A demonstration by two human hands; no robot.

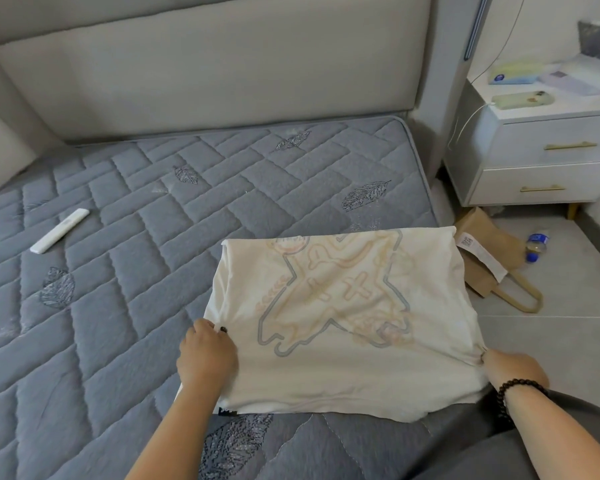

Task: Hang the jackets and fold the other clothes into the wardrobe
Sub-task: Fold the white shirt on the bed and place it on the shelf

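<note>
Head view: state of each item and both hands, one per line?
T-shirt: inside out, spread on mattress, far corner overhanging the edge.
Left hand: grips shirt's left edge.
Right hand: pinches shirt's right edge.
Remote: lying on mattress.
Nightstand drawers: closed.
Paper bag: flat on floor.
Bottle: on its side on floor.

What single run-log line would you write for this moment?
stage: folding | item: white T-shirt on mattress | left hand: grips left edge | right hand: pinches right edge | wardrobe: unseen
</note>
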